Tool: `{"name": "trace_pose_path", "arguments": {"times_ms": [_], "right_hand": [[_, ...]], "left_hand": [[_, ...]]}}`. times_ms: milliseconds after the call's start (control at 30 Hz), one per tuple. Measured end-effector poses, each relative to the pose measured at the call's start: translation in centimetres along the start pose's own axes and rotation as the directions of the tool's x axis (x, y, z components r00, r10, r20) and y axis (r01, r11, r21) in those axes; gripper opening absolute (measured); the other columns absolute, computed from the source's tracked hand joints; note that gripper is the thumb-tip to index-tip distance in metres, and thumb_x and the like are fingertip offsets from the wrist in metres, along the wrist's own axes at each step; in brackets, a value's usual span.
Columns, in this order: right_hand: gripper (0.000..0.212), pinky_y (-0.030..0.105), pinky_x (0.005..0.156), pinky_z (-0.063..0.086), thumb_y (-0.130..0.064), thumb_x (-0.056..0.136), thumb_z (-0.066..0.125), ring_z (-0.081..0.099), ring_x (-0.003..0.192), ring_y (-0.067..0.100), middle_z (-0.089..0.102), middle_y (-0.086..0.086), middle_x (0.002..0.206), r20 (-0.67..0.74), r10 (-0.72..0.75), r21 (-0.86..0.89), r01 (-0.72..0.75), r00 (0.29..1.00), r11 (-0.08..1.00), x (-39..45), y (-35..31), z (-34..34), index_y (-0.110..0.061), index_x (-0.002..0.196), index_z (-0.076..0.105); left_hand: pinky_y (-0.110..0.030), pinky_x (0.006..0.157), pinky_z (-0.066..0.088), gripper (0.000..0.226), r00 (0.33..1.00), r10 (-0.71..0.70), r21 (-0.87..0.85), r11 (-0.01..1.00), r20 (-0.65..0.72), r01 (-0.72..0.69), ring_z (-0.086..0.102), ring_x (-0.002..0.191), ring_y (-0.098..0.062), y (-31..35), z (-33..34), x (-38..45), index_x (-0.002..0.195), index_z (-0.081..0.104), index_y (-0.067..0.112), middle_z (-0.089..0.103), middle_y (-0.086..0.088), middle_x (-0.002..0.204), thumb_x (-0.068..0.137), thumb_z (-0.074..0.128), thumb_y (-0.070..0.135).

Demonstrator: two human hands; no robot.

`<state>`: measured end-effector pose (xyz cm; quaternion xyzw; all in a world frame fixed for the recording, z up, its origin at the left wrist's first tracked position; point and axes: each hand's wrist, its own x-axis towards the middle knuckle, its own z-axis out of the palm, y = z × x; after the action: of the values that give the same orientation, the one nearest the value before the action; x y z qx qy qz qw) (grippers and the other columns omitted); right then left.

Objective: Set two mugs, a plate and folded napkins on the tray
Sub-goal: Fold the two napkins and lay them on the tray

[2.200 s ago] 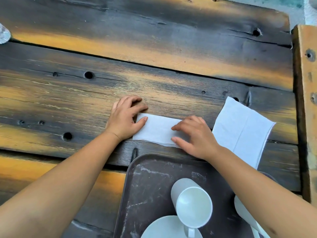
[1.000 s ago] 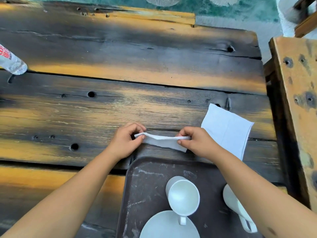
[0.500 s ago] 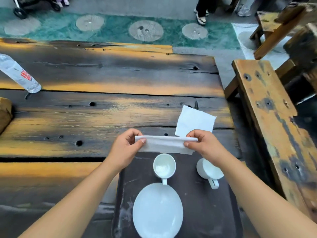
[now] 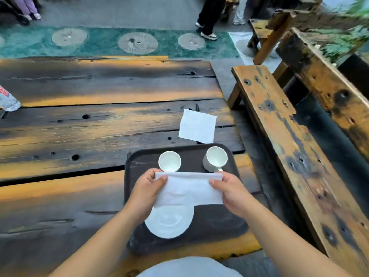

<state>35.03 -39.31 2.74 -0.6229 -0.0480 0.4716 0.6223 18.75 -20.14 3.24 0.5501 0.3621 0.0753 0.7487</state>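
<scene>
A dark brown tray (image 4: 139, 156) lies on the wooden table. At its far end stand two white mugs, one on the left (image 4: 169, 161) and one on the right (image 4: 215, 159). A white plate (image 4: 169, 222) sits on the near half. My left hand (image 4: 146, 189) and my right hand (image 4: 229, 189) each pinch one end of a folded white napkin (image 4: 188, 189), held stretched above the tray, over the plate's far edge. A second white napkin (image 4: 196, 125) lies flat on the table beyond the tray.
A plastic bottle (image 4: 7, 98) lies at the table's left edge. A wooden bench (image 4: 289, 146) runs along the right side of the table. Beyond the far edge is a green floor, where people's legs (image 4: 209, 15) are visible.
Both hands lifted the folded napkin off the table and brought it back toward me over the tray. The camera tilted up, showing more of the table and floor.
</scene>
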Motion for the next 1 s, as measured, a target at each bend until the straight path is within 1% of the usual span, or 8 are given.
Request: {"name": "trace_pose_path", "arguments": {"times_ms": [100, 233, 333, 500, 667, 767, 867, 1000], "right_hand": [[0.02, 0.041, 0.075, 0.058, -0.004, 0.09, 0.061, 0.069, 0.099, 0.035, 0.071, 0.021, 0.11, -0.005, 0.045, 0.029, -0.045, 0.999, 0.999, -2.1, 1.9, -0.8, -0.001, 0.109, 0.067], [0.017, 0.043, 0.073, 0.06, -0.009, 0.092, 0.062, 0.07, 0.097, 0.032, 0.073, 0.015, 0.109, -0.121, 0.054, -0.017, -0.056, 0.991, 0.998, -4.0, 3.7, -1.4, -0.007, 0.109, 0.066], [0.015, 0.036, 0.064, 0.058, -0.011, 0.093, 0.061, 0.072, 0.093, 0.028, 0.074, 0.011, 0.105, -0.197, 0.04, -0.021, -0.045, 0.98, 0.999, -5.1, 4.9, -1.6, -0.009, 0.108, 0.067], [0.016, 0.032, 0.069, 0.057, -0.004, 0.093, 0.06, 0.072, 0.092, 0.025, 0.075, 0.01, 0.102, -0.288, 0.044, -0.028, -0.054, 0.957, 0.998, -6.1, 6.9, -3.8, -0.005, 0.107, 0.067], [0.012, 0.026, 0.057, 0.054, -0.006, 0.092, 0.061, 0.073, 0.081, 0.017, 0.077, 0.004, 0.093, -0.308, 0.055, -0.12, -0.096, 0.95, 0.988, -5.4, 7.2, -7.0, -0.011, 0.1, 0.069], [0.011, 0.036, 0.07, 0.057, -0.008, 0.092, 0.06, 0.071, 0.085, 0.021, 0.075, 0.006, 0.096, -0.326, 0.068, -0.167, -0.129, 0.943, 0.977, -4.1, 7.3, -8.7, -0.012, 0.097, 0.069], [0.008, 0.039, 0.068, 0.056, -0.01, 0.093, 0.06, 0.069, 0.084, 0.024, 0.074, 0.008, 0.096, -0.31, 0.113, -0.189, -0.177, 0.944, 0.966, -2.7, 7.6, -10.8, -0.013, 0.096, 0.067], [0.006, 0.046, 0.078, 0.057, -0.011, 0.093, 0.061, 0.069, 0.087, 0.028, 0.073, 0.012, 0.096, -0.288, 0.106, -0.293, -0.193, 0.952, 0.936, -0.4, 7.9, -13.0, -0.01, 0.095, 0.067]], "left_hand": [[-0.041, 0.071, 0.05, 0.023, 0.999, -0.042, 0.001, 0.999, 0.001, 0.042, 0.063, 0.074, -0.024, -1.1, 0.7, -1.1, 0.077, 0.062, 0.022, 0.068, -0.01, 0.082, 0.097, 0.055, 0.013], [-0.045, 0.075, 0.053, 0.006, 0.994, -0.111, 0.044, 0.993, 0.015, 0.11, 0.067, 0.088, -0.031, -3.0, 1.4, -2.1, 0.097, 0.06, 0.012, 0.071, -0.014, 0.099, 0.098, 0.054, 0.015], [-0.038, 0.06, 0.056, 0.016, 0.973, -0.212, 0.04, 0.977, 0.09, 0.209, 0.068, 0.1, -0.032, -4.2, 2.0, -2.9, 0.113, 0.058, 0.017, 0.069, -0.009, 0.111, 0.097, 0.057, 0.019], [-0.029, 0.055, 0.054, 0.011, 0.968, -0.246, 0.171, 0.957, 0.039, 0.236, 0.07, 0.085, -0.023, -6.7, 4.0, -3.2, 0.101, 0.061, 0.021, 0.072, -0.008, 0.102, 0.094, 0.057, 0.013], [-0.029, 0.055, 0.056, 0.008, 0.96, -0.277, 0.244, 0.929, -0.044, 0.279, 0.069, 0.082, -0.022, -9.1, 6.4, -2.7, 0.097, 0.063, 0.021, 0.069, -0.007, 0.095, 0.093, 0.058, 0.016], [-0.03, 0.055, 0.056, 0.008, 0.956, -0.281, 0.271, 0.917, -0.078, 0.292, 0.072, 0.08, -0.021, -10.2, 7.8, -2.3, 0.097, 0.062, 0.021, 0.069, -0.008, 0.098, 0.093, 0.057, 0.017], [-0.029, 0.053, 0.056, 0.007, 0.959, -0.254, 0.343, 0.896, -0.127, 0.283, 0.072, 0.066, -0.012, -11.1, 9.5, -1.6, 0.096, 0.06, 0.023, 0.068, -0.007, 0.098, 0.093, 0.055, 0.019], [-0.03, 0.051, 0.057, 0.01, 0.953, -0.215, 0.404, 0.869, -0.214, 0.287, 0.073, 0.064, -0.017, -11.9, 11.4, -0.5, 0.096, 0.054, 0.026, 0.067, -0.006, 0.097, 0.093, 0.05, 0.017]]}}
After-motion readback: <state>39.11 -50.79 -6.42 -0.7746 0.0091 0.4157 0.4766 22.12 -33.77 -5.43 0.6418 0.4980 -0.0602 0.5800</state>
